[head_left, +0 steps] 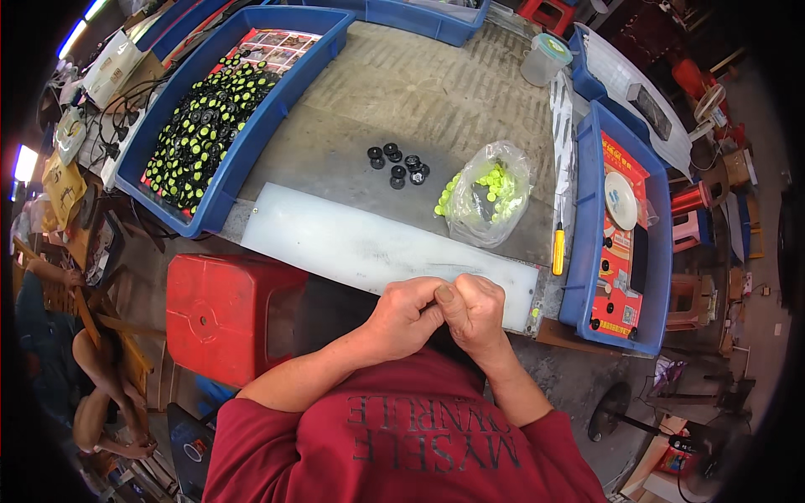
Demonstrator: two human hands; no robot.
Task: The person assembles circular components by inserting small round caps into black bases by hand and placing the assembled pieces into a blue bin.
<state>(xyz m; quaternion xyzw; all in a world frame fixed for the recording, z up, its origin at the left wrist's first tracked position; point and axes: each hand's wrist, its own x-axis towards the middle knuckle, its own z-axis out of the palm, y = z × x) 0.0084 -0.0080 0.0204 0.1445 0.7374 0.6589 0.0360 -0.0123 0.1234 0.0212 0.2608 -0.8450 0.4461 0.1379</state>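
My left hand (408, 312) and my right hand (475, 308) are closed together at the near edge of a white board (369, 239). The fingers press against each other, and whatever they may hold is hidden. Ahead of them on the table lies a small group of black round spool-like parts (397, 172). To the right of these sits a clear plastic bag (510, 214) with small yellow-green discs (495, 186) in it, some spilling out at its left side.
A blue tray (289, 101) at the left holds many black parts with yellow-green centres. Another blue tray (577, 285) at the right carries a white dish (620, 201) and a few black parts. A yellow-handled screwdriver (558, 250), a lidded tub (545, 63) and a red stool (210, 306) are nearby.
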